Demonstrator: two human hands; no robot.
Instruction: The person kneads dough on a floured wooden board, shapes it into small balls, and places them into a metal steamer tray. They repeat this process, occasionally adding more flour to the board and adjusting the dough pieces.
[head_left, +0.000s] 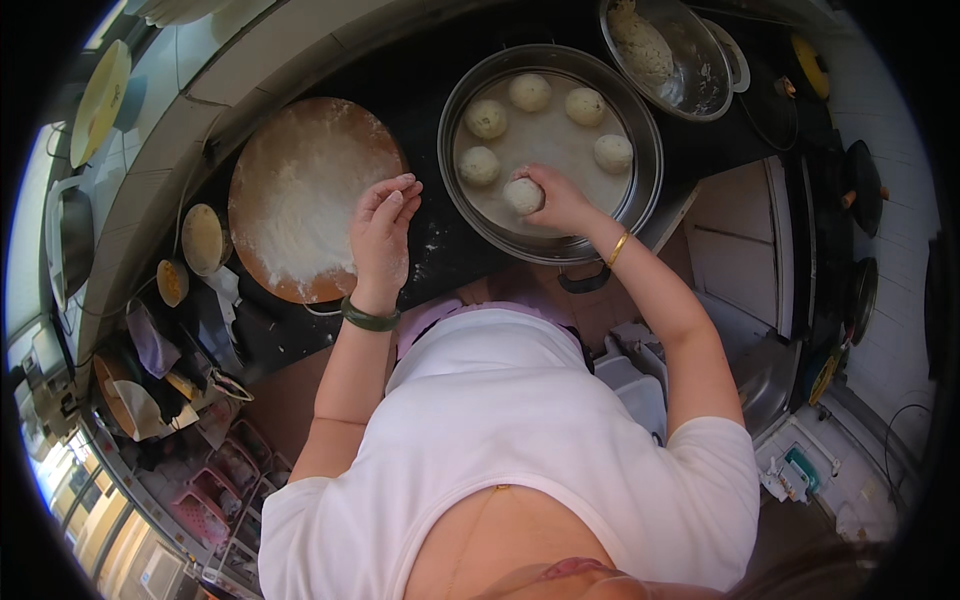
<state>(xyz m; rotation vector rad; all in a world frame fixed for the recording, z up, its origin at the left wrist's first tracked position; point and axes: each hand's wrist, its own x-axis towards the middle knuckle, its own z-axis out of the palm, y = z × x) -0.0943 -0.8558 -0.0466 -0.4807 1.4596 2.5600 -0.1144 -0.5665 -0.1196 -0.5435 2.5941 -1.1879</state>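
My right hand (561, 201) holds a round white dough ball (523, 196) over the near part of a wide steel steamer pot (651, 172). Around the pale liner inside it sit several more dough balls (529, 92), spaced apart in an arc and flecked with darker bits. My left hand (382, 236), dusted with flour, hovers by the right edge of a round wooden board (315, 120). Its fingers are loosely bent, with nothing visible in them. Loose flour (300, 217) covers much of the board.
A steel bowl (686, 67) with sticky dough (641, 45) stands beyond the pot to the right. Left of the board are a small bowl (202, 238), a smaller cup (172, 283) with yellow contents and a cleaver (225, 296). The pot's black handle (585, 282) juts towards me.
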